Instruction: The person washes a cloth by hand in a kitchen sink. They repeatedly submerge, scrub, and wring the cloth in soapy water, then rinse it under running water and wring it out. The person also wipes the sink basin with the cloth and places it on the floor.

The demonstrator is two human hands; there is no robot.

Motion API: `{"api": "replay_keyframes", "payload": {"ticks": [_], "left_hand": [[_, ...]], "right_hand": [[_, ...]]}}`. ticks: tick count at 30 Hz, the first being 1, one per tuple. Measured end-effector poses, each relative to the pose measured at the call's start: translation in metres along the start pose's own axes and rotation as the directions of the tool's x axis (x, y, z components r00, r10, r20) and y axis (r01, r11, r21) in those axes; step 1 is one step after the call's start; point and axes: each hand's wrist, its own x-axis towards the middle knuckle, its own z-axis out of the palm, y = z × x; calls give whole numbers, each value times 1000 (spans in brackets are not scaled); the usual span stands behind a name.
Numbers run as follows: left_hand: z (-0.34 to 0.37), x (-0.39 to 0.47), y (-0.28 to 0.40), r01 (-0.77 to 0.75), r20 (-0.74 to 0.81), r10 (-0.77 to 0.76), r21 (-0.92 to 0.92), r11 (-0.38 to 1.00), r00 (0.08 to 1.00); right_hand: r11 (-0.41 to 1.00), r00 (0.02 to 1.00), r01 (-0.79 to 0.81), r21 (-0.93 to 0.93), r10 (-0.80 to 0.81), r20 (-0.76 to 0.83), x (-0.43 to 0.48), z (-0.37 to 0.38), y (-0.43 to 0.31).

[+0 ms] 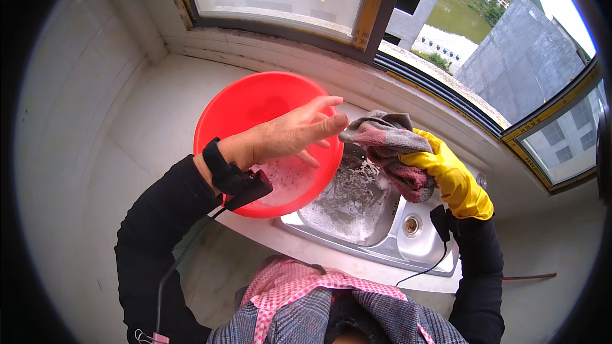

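Note:
My left hand [296,131] is bare, its fingers spread over a red plastic basin [239,105] with sudsy water at its bottom. A yellow rubber glove covers my right hand [444,169], which grips a bunched grey and dark-pink cloth [394,145] above the sink. The cloth's left end comes close to my left fingertips; whether they touch I cannot tell. Below the cloth, foamy, cloudy water fills the larger bowl of the stainless steel sink [354,200]. The basin overlaps that bowl's left side.
The sink's small side bowl with a drain [412,225] lies to the right. Beyond the counter [143,105] are a tiled sill and a sliding window frame [296,40], partly open at the right. Cables run from straps at both wrists.

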Motion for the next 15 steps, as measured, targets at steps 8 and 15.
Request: {"api": "replay_keyframes", "payload": {"ticks": [8, 15], "left_hand": [[-23, -13, 7, -147, -128, 103, -407, 901, 986], [-20, -29, -12, -348, -419, 46, -684, 641, 907]], "right_hand": [[979, 974, 199, 48, -203, 100, 79, 91, -70], [556, 663, 645, -524, -748, 23, 118, 180, -30]]}}
